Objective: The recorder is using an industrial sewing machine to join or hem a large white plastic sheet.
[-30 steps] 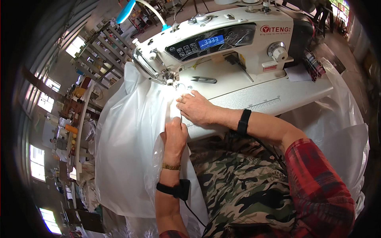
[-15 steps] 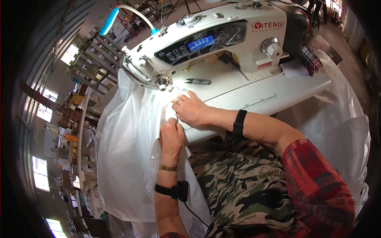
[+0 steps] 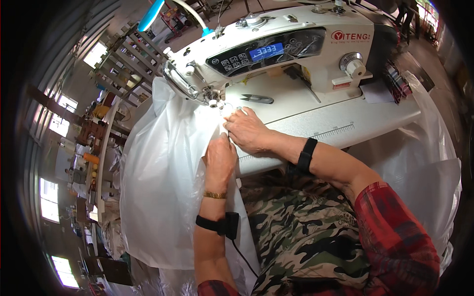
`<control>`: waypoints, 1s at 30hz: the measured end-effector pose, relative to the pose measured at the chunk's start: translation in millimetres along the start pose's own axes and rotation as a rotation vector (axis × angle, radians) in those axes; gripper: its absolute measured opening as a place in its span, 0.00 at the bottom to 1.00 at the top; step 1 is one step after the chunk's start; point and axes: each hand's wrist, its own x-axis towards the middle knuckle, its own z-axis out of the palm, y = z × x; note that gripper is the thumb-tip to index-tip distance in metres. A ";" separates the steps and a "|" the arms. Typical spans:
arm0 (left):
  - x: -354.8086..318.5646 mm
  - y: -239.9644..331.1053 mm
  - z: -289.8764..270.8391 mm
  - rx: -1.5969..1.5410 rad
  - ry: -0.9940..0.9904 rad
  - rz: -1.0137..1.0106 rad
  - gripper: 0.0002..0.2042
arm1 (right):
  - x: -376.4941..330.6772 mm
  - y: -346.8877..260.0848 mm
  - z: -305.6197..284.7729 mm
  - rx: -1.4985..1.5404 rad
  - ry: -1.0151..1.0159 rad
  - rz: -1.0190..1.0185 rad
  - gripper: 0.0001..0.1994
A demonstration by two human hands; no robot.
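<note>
A white sewing machine (image 3: 276, 49) stands ahead of me, its lit needle area (image 3: 217, 104) just beyond my fingertips. Translucent white plastic-like sheeting (image 3: 158, 197) runs from under the needle area down over the table's left side. My left hand (image 3: 220, 157) is closed on the edge of that sheeting, fingertips pinched at the near side of the needle. Beside it, my right hand (image 3: 247, 130) has its fingers bent and pressed together on the sheeting, close to the presser foot. The glare there hides the exact stitching spot.
Small thread snips (image 3: 256, 99) lie on the machine bed right of the needle. A ruler scale (image 3: 333, 130) marks the table's front edge. Plaid cloth (image 3: 396, 84) lies at the right end. More clear plastic (image 3: 419, 182) hangs at right. A blue-tipped lamp (image 3: 151, 16) arches over the machine.
My left hand has slid forward toward the needle and closer to my right hand. The whole view has shifted a little, so the machine sits farther right and higher.
</note>
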 end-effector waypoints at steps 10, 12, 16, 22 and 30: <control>-70.6 40.0 -14.3 0.070 0.376 0.231 0.04 | -4.1 -7.0 1.3 0.065 0.078 -0.087 0.11; -109.8 58.5 -2.6 -0.287 0.080 0.233 0.05 | -4.8 -5.9 -4.5 0.019 0.031 -0.101 0.12; -185.5 31.2 89.7 -0.662 -0.373 0.093 0.14 | -3.1 -12.0 -10.3 -0.009 0.005 -0.160 0.12; -225.8 -81.1 145.5 -0.567 -0.160 -0.186 0.23 | -1.8 -15.6 -4.5 -0.084 -0.014 -0.161 0.10; -229.7 -72.1 154.2 -0.574 -0.389 -0.078 0.23 | 0.0 -3.4 -4.8 -0.080 0.029 -0.194 0.09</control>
